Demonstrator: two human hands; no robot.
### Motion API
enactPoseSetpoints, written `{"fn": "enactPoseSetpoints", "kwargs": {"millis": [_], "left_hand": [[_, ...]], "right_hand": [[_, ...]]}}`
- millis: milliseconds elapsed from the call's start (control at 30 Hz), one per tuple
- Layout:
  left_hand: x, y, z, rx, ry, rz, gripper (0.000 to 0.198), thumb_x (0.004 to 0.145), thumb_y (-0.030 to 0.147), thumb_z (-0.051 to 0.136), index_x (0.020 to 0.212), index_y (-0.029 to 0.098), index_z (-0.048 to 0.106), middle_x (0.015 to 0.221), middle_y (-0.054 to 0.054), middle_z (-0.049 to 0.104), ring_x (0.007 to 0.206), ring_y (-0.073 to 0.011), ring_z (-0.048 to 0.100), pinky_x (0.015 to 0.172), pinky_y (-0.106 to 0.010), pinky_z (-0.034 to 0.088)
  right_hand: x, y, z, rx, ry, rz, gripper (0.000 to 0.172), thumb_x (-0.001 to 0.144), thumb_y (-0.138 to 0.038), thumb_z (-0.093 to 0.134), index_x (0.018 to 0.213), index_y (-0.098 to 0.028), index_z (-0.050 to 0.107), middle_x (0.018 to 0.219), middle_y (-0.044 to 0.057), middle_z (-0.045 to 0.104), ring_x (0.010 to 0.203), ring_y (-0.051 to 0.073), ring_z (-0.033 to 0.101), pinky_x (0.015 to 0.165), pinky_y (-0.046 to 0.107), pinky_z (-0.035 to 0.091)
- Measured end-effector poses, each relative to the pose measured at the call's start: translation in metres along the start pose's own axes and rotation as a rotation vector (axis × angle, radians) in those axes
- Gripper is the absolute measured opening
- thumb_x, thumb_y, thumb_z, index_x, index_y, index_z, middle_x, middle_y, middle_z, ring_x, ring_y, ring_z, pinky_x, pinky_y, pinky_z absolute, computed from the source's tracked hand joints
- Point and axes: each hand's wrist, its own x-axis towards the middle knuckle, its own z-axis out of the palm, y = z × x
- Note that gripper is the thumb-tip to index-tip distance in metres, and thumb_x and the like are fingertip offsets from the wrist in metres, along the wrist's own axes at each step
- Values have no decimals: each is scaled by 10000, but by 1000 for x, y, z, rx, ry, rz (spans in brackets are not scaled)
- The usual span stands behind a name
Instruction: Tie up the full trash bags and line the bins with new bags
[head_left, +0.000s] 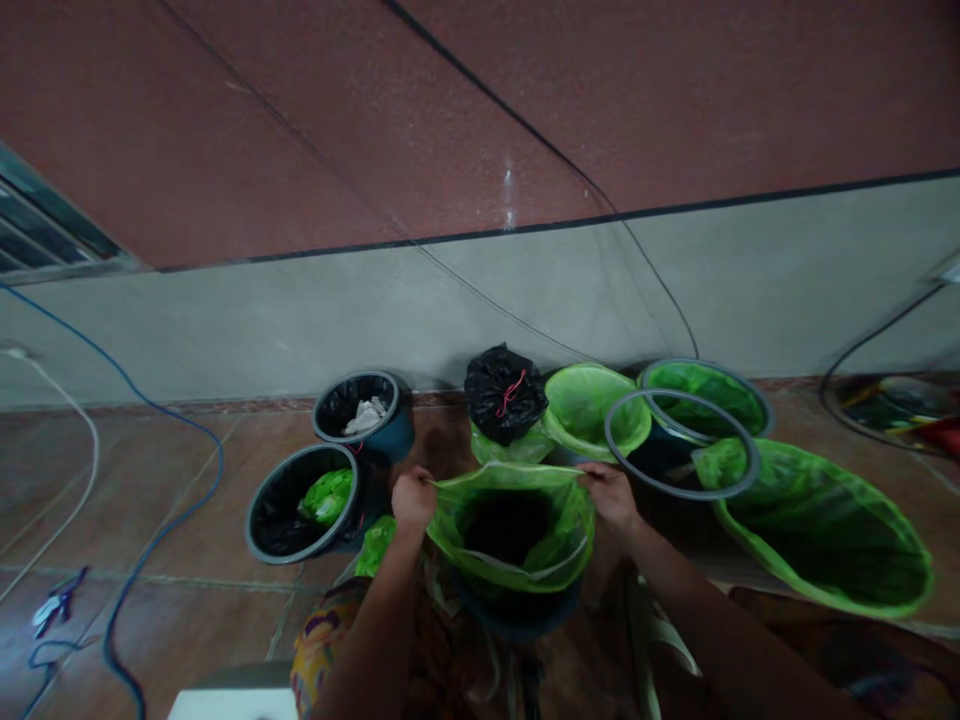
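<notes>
A green plastic bag (517, 578) is spread open over a dark blue bin (517, 622) in front of me. My left hand (414, 498) pinches the left side of the bag's mouth, and my right hand (611, 492) grips its right side. The bag's inside looks dark, and its contents cannot be made out. Just right of my right hand is a loose grey ring (616, 440), which leans over other bins. Beyond the bag stands a tied black bag (504, 395) with a red string.
Two black-lined bins (259, 530) (401, 425) stand at the left. At the right are green-lined bins (596, 405) (769, 410) and a wide-mouthed green bag (825, 520). A blue hose (150, 550) and keys (56, 605) lie on the tiles, with a wall behind.
</notes>
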Motion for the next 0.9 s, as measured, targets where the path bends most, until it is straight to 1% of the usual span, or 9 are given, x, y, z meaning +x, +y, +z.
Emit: {"fn": "enactPoseSetpoints", "kwargs": {"millis": [100,167,300,433,500,567,700,800,900], "left_hand": [[-15,-7,-13,115,-4,-141,286,786,85,533,943,167,757,1015,-129,774,991,-272,722,783,-292,520],[-22,-9,-19,132,-15,-188,300,815,110,534,1021,174,742,1064,-126,769,1028,-271,720,791,-289,525],[-29,-8,-25,175,-75,-175,387,864,131,499,1211,151,671,1189,-144,735,1139,-259,686,876,-284,518],[-31,-11,-26,244,-161,-149,385,937,278,470,1242,131,652,1241,-180,706,1185,-286,661,908,-313,515],[-33,-16,-23,290,-228,-120,431,940,384,490,1222,105,659,1237,-200,702,1186,-295,659,900,-309,514],[-35,-21,-20,322,-293,-94,439,920,418,529,1179,100,685,1220,-197,712,1173,-291,666,868,-285,516],[-43,-26,-19,349,-365,-85,263,882,286,575,996,131,754,1098,-164,761,1082,-265,709,770,-232,510],[-49,-25,-27,374,-349,-90,255,872,198,560,1018,107,747,1126,-195,747,1105,-281,698,782,-246,507],[-55,-25,-38,412,-305,-79,290,872,154,531,1079,110,730,1183,-198,725,1140,-278,682,825,-262,507]], "right_hand": [[-6,8,-11,-39,56,-5,230,558,-392,687,705,-221,646,634,25,675,579,207,624,600,358,525],[-10,13,-15,-107,89,-2,240,591,-409,648,734,-217,645,678,47,694,615,225,650,628,377,545],[-14,17,-20,-243,130,-19,309,663,-420,603,873,-200,654,843,83,730,771,254,688,759,419,559],[-24,18,-26,-372,115,-31,326,677,-406,662,939,-212,649,911,82,727,894,275,683,848,444,533],[-33,20,-28,-494,73,-15,336,673,-426,694,932,-215,653,892,85,723,887,284,681,805,424,529],[-45,23,-28,-608,29,-3,316,670,-434,695,888,-207,662,849,88,719,832,276,680,732,383,513],[-59,28,-27,-592,-26,56,223,656,-410,638,692,-191,661,619,54,670,599,219,634,556,305,441],[-60,26,-30,-519,31,57,209,630,-388,608,611,-187,661,526,36,645,500,181,593,480,264,404],[-58,20,-35,-496,115,-19,236,616,-394,604,623,-175,690,527,48,665,467,169,585,444,249,399]]}}
